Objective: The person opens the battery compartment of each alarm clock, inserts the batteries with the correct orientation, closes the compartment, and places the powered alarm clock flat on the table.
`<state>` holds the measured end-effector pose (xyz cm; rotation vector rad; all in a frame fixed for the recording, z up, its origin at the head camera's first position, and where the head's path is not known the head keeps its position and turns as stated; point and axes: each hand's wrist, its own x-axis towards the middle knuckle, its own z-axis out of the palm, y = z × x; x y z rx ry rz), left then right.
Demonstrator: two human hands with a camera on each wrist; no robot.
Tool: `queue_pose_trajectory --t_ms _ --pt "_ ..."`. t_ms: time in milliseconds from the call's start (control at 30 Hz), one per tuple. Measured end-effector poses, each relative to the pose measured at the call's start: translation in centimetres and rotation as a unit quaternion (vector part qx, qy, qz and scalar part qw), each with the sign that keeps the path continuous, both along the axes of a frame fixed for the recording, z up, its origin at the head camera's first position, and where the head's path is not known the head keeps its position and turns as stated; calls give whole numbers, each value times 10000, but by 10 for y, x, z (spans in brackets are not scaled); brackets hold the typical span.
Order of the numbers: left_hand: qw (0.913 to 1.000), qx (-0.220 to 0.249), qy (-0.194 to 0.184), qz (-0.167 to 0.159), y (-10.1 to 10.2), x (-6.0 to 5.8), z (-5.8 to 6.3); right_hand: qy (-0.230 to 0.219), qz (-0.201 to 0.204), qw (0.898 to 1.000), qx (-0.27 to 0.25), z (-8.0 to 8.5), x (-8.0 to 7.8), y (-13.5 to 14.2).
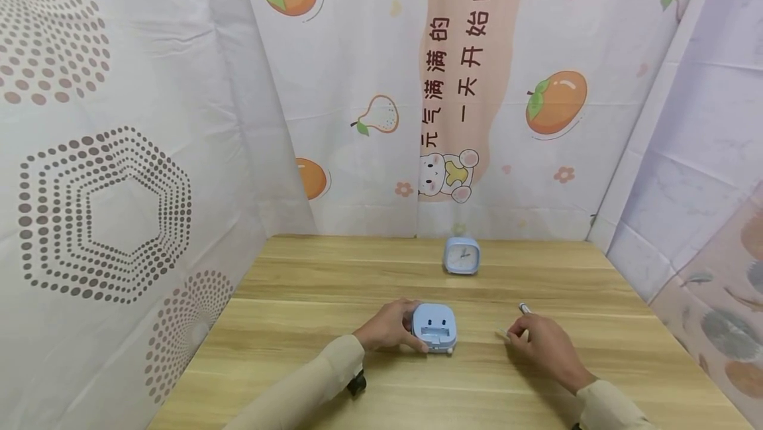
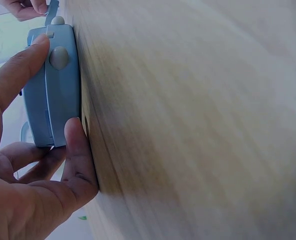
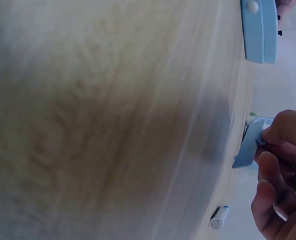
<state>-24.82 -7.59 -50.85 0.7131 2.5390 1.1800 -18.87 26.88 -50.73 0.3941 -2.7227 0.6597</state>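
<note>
A light blue alarm clock [image 1: 434, 314] lies on its face, its back turned up with two dark knobs and an uncovered battery compartment. My left hand [image 1: 387, 327] grips its left side, thumb along the near edge and fingers around the far side. In the left wrist view the clock's side [image 2: 62, 100] shows two pale round feet. To the right, my right hand [image 1: 545, 347] pinches a small flat light blue battery cover [image 3: 247, 150] between thumb and fingers, close over the table. A white cylinder, like a battery [image 3: 219, 218], lies just beyond the right hand.
A second light blue clock [image 1: 461, 258] stands upright at the back of the wooden table [image 1: 334, 271], its face toward me. Printed curtains [image 1: 357, 39] hang behind the table and on both sides.
</note>
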Motion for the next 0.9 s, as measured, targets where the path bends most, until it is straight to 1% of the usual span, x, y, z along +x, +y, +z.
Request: queue_pose_trajectory --t_ms 233,300,500,600,733,900 --pt "10000 2 -29 16 -1 1 -1 -312 69 9994 140 -3 4 0" --pt "10000 13 -37 25 -1 2 -1 -335 90 9992 182 -4 4 0" --pt "10000 2 -42 31 -1 1 1 -299 153 9990 299 -4 5 1" --pt "10000 -17 -24 13 0 2 1 -277 183 9984 457 -5 8 1" --pt "10000 -29 -8 -20 0 1 0 -84 294 9969 727 -5 12 2" --pt "10000 -18 -17 -5 -1 -1 -1 57 388 9956 849 -5 15 2"
